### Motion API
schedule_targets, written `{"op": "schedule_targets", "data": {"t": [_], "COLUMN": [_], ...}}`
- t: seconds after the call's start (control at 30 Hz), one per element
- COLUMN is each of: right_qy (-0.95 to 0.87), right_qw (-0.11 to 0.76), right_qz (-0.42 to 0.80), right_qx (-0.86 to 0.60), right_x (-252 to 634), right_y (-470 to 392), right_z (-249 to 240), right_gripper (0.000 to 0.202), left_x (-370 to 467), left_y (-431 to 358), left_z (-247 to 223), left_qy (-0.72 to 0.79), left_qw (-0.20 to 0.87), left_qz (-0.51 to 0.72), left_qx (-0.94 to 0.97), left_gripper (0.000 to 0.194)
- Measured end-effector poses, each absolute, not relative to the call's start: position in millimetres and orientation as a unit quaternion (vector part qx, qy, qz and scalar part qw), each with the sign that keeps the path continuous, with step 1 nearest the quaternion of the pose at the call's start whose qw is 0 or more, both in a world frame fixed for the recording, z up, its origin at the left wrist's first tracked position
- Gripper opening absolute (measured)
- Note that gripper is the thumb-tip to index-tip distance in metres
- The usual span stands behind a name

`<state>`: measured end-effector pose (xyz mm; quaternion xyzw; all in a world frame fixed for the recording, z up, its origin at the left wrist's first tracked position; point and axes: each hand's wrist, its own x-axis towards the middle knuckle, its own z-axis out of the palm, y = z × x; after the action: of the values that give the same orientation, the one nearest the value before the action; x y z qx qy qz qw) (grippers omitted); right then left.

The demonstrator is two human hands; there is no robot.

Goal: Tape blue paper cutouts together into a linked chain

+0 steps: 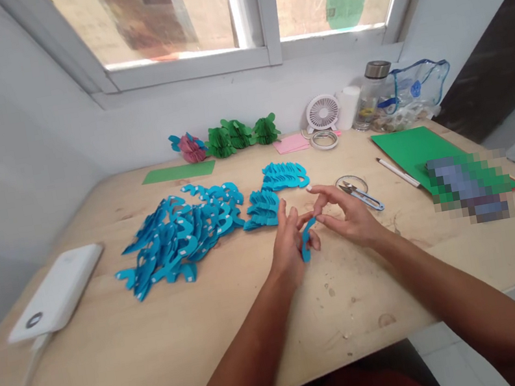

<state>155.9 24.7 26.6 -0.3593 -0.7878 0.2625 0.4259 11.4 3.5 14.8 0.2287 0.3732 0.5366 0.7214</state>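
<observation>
A curved blue paper piece (305, 245) is held upright between my hands. My left hand (291, 240) has its fingers around the lower part of the piece. The thumb and a finger of my right hand (344, 216) pinch at its upper end; whether they grip the paper itself or something small on it is too small to tell. Just beyond my left hand stands a small blue paper stack (261, 209), with another blue stack (284, 176) behind it. To the left spreads a large heap of blue cut pieces (185, 234), many with small white patches.
A white power bank (57, 291) with a cable lies at the left. Snips (361, 195) and a tape roll (351, 184) sit beyond my right hand. Green sheets (409, 154), a pen (397, 172), a fan (322, 113) and a bottle (367, 99) are farther right.
</observation>
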Motion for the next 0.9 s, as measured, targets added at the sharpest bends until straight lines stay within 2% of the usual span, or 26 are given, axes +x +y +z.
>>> {"op": "schedule_targets", "data": {"t": [0.2,0.37,0.5,0.7,0.9], "right_qy": [-0.725,-0.695,-0.684,-0.639,-0.609], "right_qw": [0.494,0.505,0.499,0.496,0.48], "right_qz": [0.313,0.339,0.365,0.43,0.493], "right_qx": [-0.363,-0.384,-0.388,-0.401,-0.395], "right_x": [171,175,171,166,164], "right_y": [38,40,39,37,36], "right_z": [27,26,23,22,23], "right_gripper": [0.047,0.049,0.048,0.048,0.054], "left_x": [7,8,10,10,9], "left_y": [5,5,3,-2,-3], "left_z": [14,12,7,2,-2], "left_qy": [0.353,0.366,0.399,0.448,0.456], "left_qw": [0.704,0.649,0.533,0.269,0.146], "left_qz": [0.555,0.581,0.599,0.587,0.559], "left_qx": [0.268,0.327,0.445,0.619,0.677], "left_gripper": [0.086,0.091,0.085,0.075,0.077]}}
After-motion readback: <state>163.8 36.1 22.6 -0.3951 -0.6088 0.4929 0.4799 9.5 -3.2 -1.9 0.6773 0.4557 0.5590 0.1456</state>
